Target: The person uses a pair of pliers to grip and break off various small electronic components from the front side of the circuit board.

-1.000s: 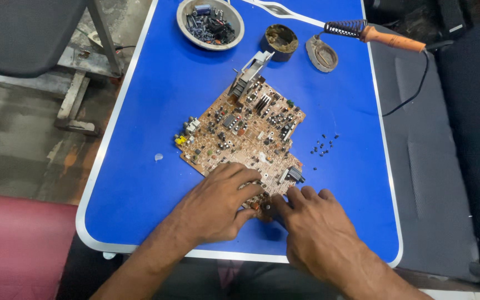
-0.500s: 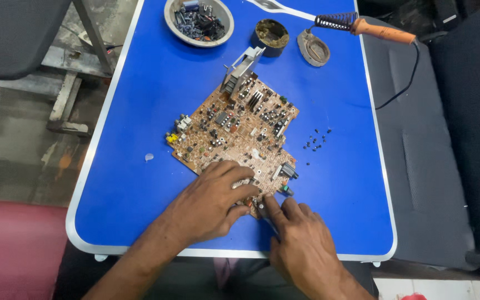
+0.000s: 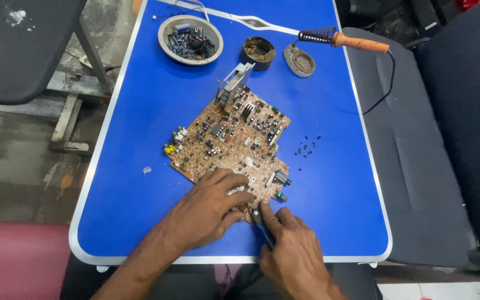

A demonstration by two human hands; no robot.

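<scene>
Gripping a small dark tool (image 3: pixel 263 226) with curled fingers, the right hand (image 3: pixel 293 250) works the near corner of the brown circuit board (image 3: pixel 234 141). Beside it, the left hand (image 3: pixel 209 208) presses flat, fingers spread, on that board mid-table (image 3: pixel 140 222). Beyond lie loose black parts (image 3: pixel 306 147), a bowl (image 3: pixel 190 40) and a soldering iron (image 3: pixel 343 40).

Even, soft light, sharp view

My hands cast only faint shadows on the blue table (image 3: pixel 140 222); its surface shows mild sheen, the floor (image 3: pixel 18 155) beside sits dimmer, edges bow slightly.
</scene>
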